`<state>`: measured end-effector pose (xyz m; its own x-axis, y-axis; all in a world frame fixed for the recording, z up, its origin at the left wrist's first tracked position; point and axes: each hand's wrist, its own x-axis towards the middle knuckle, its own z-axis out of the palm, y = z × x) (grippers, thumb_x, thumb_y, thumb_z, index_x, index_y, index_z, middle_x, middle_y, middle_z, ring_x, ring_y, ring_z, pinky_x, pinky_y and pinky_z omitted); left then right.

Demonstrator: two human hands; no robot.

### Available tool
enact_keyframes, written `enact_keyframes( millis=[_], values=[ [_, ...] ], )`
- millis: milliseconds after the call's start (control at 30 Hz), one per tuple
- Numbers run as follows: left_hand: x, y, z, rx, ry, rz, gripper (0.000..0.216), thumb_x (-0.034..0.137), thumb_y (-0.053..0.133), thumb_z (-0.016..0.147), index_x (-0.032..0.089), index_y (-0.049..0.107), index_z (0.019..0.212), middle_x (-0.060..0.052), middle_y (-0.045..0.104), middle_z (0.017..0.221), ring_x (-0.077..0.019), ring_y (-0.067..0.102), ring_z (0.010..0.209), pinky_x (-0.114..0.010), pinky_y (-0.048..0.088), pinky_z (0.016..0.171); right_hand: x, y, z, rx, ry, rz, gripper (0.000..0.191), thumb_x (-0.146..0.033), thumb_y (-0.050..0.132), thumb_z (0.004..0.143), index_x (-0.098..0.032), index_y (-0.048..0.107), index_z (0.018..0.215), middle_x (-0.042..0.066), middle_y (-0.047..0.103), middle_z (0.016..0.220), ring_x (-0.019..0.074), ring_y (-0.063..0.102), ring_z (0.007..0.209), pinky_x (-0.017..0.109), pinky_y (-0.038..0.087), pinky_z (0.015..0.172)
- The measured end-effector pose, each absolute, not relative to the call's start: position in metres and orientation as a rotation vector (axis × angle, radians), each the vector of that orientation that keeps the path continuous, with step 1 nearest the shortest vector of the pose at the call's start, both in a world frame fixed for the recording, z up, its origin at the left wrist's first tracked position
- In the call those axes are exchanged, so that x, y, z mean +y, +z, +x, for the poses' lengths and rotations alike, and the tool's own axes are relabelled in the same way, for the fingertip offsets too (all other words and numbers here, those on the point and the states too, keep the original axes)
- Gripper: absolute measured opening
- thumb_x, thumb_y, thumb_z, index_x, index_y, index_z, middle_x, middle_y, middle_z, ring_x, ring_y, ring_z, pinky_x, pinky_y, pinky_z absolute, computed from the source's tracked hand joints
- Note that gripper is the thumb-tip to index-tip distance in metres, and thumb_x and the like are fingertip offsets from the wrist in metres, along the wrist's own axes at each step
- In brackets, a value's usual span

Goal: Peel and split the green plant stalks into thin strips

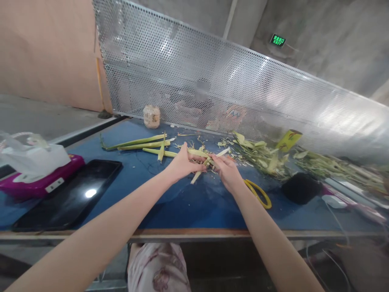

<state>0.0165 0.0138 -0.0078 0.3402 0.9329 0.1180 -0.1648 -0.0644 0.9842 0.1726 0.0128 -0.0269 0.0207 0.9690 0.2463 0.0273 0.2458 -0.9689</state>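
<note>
Over the middle of the blue table, my left hand is closed round a pale green plant stalk, thumb and fingers on either side of it. My right hand pinches the same stalk at its right end, among strips of pale leaf; the fingertips are partly hidden. Torn scraps and bits of peel lie beneath and around both hands. Left of them rest several long green stalks, with a short leaf piece lying across one.
A leafy green heap lies to the right, near a yellow-green cylinder. Nearer are a yellow ring and a black object. On the left sit a black tablet and a purple tissue box. A jar stands before the perforated screen.
</note>
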Motion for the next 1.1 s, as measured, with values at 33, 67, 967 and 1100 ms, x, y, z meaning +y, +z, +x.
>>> enact_keyframes(
  millis=[33, 67, 967, 1100],
  values=[
    [0.014, -0.009, 0.018, 0.768, 1.116, 1.299, 0.124, 0.009, 0.075, 0.053, 0.012, -0.019, 0.134, -0.004, 0.068, 0.074, -0.0159, 0.063, 0.061, -0.031, 0.047, 0.064, 0.013, -0.026, 0.172, -1.351, 1.008, -1.002, 0.032, -0.043, 0.058, 0.069, -0.020, 0.069, 0.089, 0.004, 0.067, 0.094, 0.0196, 0.056, 0.094, 0.029, 0.041, 0.075],
    [0.015, -0.009, 0.019, 0.738, 1.160, 1.292, 0.125, 0.010, 0.075, 0.052, 0.015, -0.020, 0.134, -0.005, 0.068, 0.078, -0.0153, 0.063, 0.062, -0.031, 0.047, 0.065, 0.012, -0.026, 0.171, -1.377, 1.019, -0.961, 0.032, -0.042, 0.058, 0.070, -0.021, 0.069, 0.091, 0.004, 0.066, 0.100, 0.0208, 0.054, 0.101, 0.031, 0.040, 0.081],
    [0.009, -0.008, 0.024, 0.692, 1.096, 1.613, 0.108, 0.015, 0.065, 0.064, 0.013, -0.017, 0.135, 0.007, 0.052, 0.065, -0.0081, 0.050, 0.060, -0.025, 0.042, 0.062, -0.001, -0.013, 0.162, -1.315, 0.866, -1.088, 0.025, -0.035, 0.056, 0.068, -0.022, 0.071, 0.084, 0.003, 0.059, 0.111, 0.0202, 0.051, 0.098, 0.028, 0.040, 0.072],
    [0.007, -0.009, 0.025, 0.679, 1.086, 1.620, 0.107, 0.015, 0.066, 0.063, 0.013, -0.012, 0.136, 0.008, 0.050, 0.062, -0.0072, 0.048, 0.055, -0.025, 0.042, 0.059, 0.000, -0.014, 0.165, -1.352, 0.839, -1.090, 0.030, -0.038, 0.055, 0.070, -0.021, 0.070, 0.089, 0.003, 0.059, 0.109, 0.0184, 0.052, 0.093, 0.026, 0.039, 0.066]
  ],
)
